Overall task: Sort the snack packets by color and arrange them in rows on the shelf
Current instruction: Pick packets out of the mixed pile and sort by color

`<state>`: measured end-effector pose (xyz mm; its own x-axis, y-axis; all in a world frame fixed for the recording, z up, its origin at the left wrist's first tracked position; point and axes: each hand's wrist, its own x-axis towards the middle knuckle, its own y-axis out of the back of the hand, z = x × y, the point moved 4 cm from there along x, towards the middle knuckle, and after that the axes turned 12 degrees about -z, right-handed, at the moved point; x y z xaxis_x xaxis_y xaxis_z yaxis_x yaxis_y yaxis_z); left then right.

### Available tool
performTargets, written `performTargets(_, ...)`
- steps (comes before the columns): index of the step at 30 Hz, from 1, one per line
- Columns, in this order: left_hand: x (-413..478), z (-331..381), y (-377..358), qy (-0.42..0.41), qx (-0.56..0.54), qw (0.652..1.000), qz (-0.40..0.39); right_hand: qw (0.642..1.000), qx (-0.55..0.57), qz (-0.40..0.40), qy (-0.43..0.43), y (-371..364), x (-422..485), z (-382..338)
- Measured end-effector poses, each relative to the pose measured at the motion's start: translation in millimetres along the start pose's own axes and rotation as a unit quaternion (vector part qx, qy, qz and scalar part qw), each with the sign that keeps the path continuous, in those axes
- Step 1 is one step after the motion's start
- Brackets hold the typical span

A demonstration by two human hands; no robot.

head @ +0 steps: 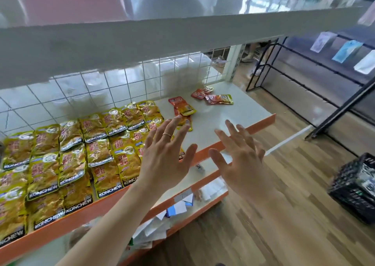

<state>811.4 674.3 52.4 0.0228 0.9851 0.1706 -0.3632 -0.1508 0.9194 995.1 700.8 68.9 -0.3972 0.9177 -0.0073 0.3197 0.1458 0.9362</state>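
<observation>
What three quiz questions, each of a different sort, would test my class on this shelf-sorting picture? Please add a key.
1. True or false: the left hand and the right hand are both open and empty.
2. Fill in: the loose red packets lie to the ____ of the yellow packets.
3. Choose: the front edge of the shelf is A. orange B. blue C. black.

Key: 1 true; 2 right; 3 A.
</observation>
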Motion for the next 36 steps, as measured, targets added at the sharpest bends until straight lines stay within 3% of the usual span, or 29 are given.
performTargets(9,34,77,-37,0.055,0.020,0.996,0.069,0.997,-0.013,0.003,0.079,41,22,86)
performTargets(16,32,106,-58,0.099,0.027,0.993,0.054,0.992,0.001,-0.010,0.126,49,31,119)
performTargets(26,51,85,-70,0.131,0.037,0.990,0.045,0.988,-0.001,-0.028,0.155,18,75,124)
performTargets(36,117,28,-121,0.144,0.035,0.989,-0.019,0.990,-0.035,-0.075,0.111,-11,150,142)
